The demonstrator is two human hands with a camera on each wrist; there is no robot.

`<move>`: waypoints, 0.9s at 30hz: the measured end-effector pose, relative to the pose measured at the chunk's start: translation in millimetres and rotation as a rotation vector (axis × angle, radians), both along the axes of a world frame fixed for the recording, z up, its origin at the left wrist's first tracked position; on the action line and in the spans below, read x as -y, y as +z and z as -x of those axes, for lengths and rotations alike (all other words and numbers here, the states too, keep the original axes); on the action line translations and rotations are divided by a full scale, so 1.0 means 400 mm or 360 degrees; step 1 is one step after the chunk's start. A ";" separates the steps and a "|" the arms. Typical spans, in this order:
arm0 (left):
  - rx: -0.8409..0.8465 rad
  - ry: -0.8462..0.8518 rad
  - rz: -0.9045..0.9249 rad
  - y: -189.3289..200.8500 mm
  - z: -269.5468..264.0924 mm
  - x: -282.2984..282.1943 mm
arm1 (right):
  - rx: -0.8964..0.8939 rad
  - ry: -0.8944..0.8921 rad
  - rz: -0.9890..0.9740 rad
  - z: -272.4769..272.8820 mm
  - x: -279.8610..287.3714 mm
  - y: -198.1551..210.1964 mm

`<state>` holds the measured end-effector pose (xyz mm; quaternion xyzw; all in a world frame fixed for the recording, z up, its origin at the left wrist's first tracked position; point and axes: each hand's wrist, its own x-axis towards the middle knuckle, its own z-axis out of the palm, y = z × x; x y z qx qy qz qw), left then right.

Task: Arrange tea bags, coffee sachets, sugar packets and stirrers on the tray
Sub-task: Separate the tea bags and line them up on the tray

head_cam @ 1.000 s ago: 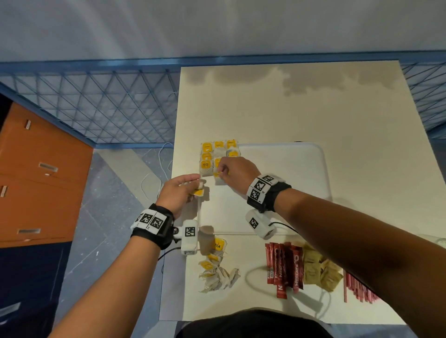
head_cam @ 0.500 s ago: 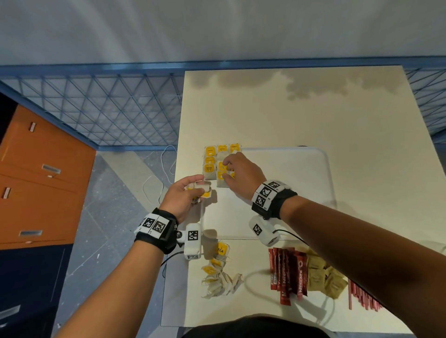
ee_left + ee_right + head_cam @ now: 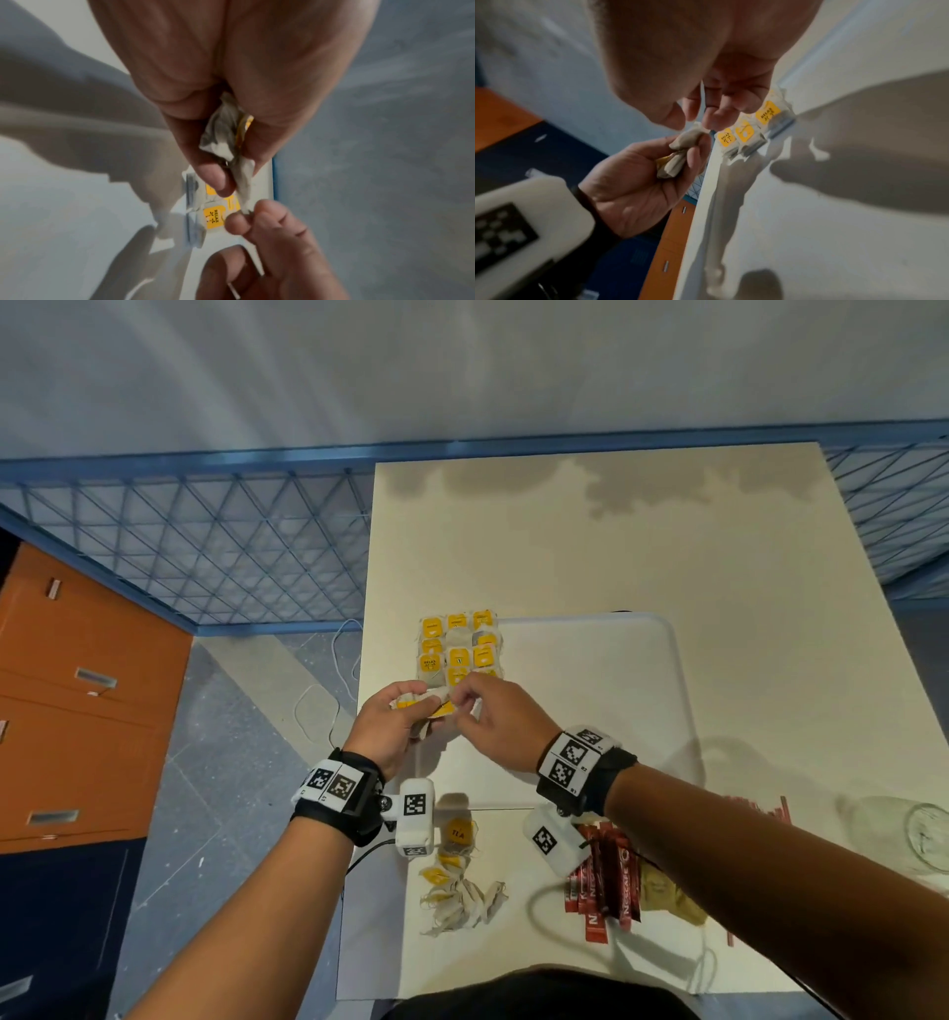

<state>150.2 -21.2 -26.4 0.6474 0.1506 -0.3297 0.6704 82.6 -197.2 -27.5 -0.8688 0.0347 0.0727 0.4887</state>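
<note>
A white tray [image 3: 590, 701] lies on the cream table, with several yellow-tagged tea bags [image 3: 457, 649] set in rows at its far left corner. At the tray's left edge my left hand [image 3: 423, 708] grips a small bunch of tea bags [image 3: 226, 138]. My right hand [image 3: 459, 698] meets it and pinches the tip of one of those bags [image 3: 693, 132] between thumb and forefinger. The rows of tea bags [image 3: 744, 134] lie just beyond the fingers. Loose tea bags [image 3: 457, 891], red coffee sachets [image 3: 606, 886], brown sugar packets [image 3: 667, 896] and red stirrers [image 3: 760, 809] lie on the near table.
A clear glass [image 3: 929, 834] stands at the right edge of the table. Blue mesh fencing [image 3: 231, 557] and an orange cabinet [image 3: 77, 685] are to the left of the table, with a white cable [image 3: 318, 706] on the floor. My right forearm crosses over the sachets.
My right hand has drawn back from the rows on the tray to my left hand and now pinches a tea bag held there. The left hand shifted slightly right.
</note>
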 end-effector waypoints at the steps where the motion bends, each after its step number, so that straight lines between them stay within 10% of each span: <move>1: -0.0001 0.0002 0.0011 0.002 0.002 0.004 | -0.0084 -0.0100 -0.0045 0.004 -0.001 -0.003; 27: 0.0194 -0.0332 -0.0228 0.012 0.032 -0.022 | -0.0246 0.0043 -0.0016 -0.078 0.009 0.030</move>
